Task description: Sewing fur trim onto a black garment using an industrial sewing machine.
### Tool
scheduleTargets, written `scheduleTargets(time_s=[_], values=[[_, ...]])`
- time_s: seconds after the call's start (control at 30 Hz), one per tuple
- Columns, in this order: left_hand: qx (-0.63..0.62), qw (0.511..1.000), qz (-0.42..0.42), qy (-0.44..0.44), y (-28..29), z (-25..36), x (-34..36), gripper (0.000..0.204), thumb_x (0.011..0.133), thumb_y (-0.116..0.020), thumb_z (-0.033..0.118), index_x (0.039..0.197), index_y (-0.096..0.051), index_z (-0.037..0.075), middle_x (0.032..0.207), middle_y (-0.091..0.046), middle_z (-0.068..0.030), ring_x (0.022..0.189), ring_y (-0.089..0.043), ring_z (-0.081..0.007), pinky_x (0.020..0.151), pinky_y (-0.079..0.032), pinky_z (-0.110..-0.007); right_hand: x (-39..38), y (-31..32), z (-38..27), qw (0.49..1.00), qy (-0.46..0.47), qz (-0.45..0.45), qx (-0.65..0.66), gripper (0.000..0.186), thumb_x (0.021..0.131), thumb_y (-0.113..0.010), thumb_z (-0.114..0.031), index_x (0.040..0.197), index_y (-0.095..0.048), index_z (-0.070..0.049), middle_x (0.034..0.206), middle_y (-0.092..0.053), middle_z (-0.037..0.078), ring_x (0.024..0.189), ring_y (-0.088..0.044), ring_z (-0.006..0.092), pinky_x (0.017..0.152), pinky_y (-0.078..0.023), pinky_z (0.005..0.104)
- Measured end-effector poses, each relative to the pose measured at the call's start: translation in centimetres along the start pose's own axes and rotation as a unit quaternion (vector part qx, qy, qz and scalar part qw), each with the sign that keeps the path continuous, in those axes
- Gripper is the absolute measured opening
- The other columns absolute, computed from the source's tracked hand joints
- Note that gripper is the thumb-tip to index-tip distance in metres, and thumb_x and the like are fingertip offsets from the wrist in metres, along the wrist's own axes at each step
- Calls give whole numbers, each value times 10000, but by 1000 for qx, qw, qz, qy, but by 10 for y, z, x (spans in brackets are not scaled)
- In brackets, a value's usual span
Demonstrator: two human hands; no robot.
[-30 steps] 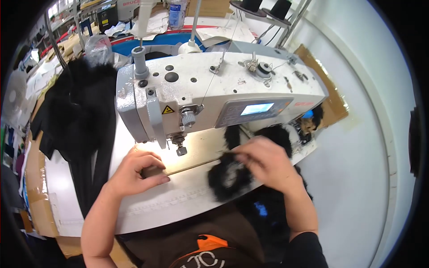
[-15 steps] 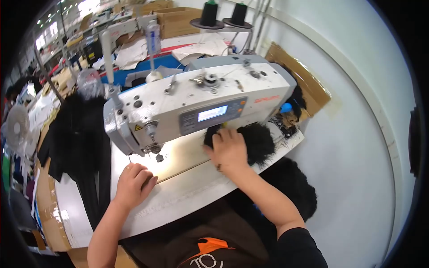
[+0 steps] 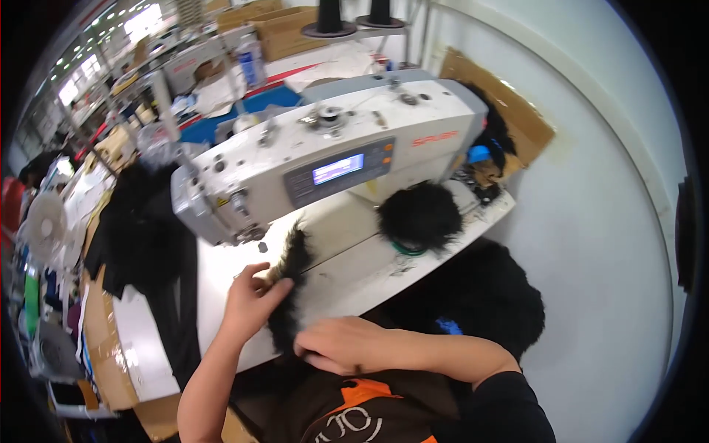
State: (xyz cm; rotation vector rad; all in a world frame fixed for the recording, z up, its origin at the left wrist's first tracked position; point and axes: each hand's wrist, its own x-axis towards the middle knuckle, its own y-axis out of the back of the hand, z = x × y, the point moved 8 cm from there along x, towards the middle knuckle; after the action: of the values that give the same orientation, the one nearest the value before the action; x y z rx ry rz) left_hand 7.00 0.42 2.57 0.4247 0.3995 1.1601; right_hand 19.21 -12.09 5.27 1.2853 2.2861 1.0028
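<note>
A narrow strip of black fur fabric (image 3: 295, 251) lies across the bed of a white sewing machine (image 3: 325, 140), running from beside the needle area toward me. My left hand (image 3: 255, 299) rests at the strip's left side, thumb over the fur and a gap between thumb and forefinger. At the near end, my right hand (image 3: 336, 343) pinches the strip with curled fingers; its fingertips are partly hidden. A round clump of black fur (image 3: 421, 218) sits on the right of the bed, with a green rim (image 3: 408, 249) showing under it.
Dark fabric (image 3: 140, 229) hangs over the table's left side. More black fur (image 3: 487, 303) is piled below the right edge. An open cardboard box (image 3: 509, 118) stands behind the machine by the white wall (image 3: 605, 244). Thread cones (image 3: 330, 18) stand at the back.
My right hand has left the fur clump and come toward me and left. A black fur strip now lies near the needle area. My left hand has shifted right and nearer to me.
</note>
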Motion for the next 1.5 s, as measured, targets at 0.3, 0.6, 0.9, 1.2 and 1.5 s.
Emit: scheduleTargets(time_s=[0.3,0.6,0.9,1.2,1.5], values=[[237,970,20,-48,-6,10,-7,416,861,-715,192,1254,-648,73,1037,-730,-181,873,-715,-352,789,-569,-461,-30,21,10,893,-5,-21,449,318,833,-677,59,1144,-703,-2,1076,-689,79,1023,-661,170,884,-515,295],[240,955,82,-153,-2,25,-6,305,891,-746,237,1135,-704,59,1106,-649,-134,876,-690,-330,735,-559,-432,-7,20,74,800,-192,214,527,218,971,-690,-56,1180,-708,4,1054,-708,24,962,-640,105,893,-503,258],[289,920,180,-196,-12,21,12,197,917,-738,223,938,-641,52,955,-610,-122,836,-623,-343,730,-504,-450,18,42,89,857,-166,307,380,262,973,-707,-78,1194,-696,62,1015,-747,46,933,-649,85,860,-514,241],[197,939,80,-272,24,-3,5,144,902,-726,97,962,-600,64,927,-590,-121,900,-586,-347,797,-465,-437,51,54,100,941,-158,243,175,199,954,-705,-52,1143,-720,11,954,-752,64,857,-669,86,765,-534,259],[169,920,16,-354,41,-8,16,212,859,-742,47,1061,-685,74,908,-600,-92,889,-596,-318,812,-471,-415,114,51,94,969,36,182,-164,157,882,-750,-103,1027,-786,-147,948,-738,93,855,-704,302,760,-552,374]])
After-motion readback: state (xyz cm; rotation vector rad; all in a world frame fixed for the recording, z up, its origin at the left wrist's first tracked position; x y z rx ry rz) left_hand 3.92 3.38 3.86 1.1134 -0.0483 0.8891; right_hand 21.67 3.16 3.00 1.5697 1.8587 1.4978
